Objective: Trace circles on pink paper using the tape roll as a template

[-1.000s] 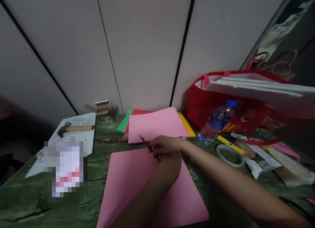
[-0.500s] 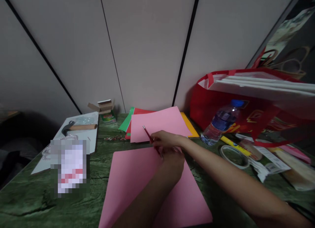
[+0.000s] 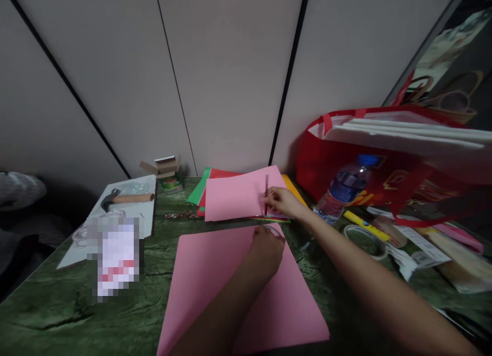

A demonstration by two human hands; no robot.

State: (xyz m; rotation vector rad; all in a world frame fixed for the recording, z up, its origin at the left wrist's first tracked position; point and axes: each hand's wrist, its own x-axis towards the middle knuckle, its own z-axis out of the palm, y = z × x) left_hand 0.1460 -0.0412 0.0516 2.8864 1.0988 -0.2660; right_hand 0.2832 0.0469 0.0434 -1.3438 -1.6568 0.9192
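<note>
Upright in my right hand point(image 3: 282, 201) is a dark red pencil point(image 3: 266, 184), pinched between closed fingers. That hand is over the front right part of the stacked coloured sheets, whose top sheet is pink point(image 3: 234, 194). My left hand point(image 3: 267, 251) is closed on a round, pale-rimmed ring point(image 3: 275, 231) near the far edge of the larger pink sheet point(image 3: 209, 274). Most of the ring is hidden behind the hand, so its exact kind cannot be made out.
To the right are a water bottle point(image 3: 348, 189), a tape roll point(image 3: 365, 241), a yellow tube point(image 3: 365, 225) and a red bag point(image 3: 317, 161) holding white boards. A hammer point(image 3: 128, 198) lies on a white board at left. Beside it stands an opened small box point(image 3: 169, 179).
My right hand with the pencil has moved right and away from the left hand. The pencil has swung from slanted to upright. My left hand has stayed at the ring.
</note>
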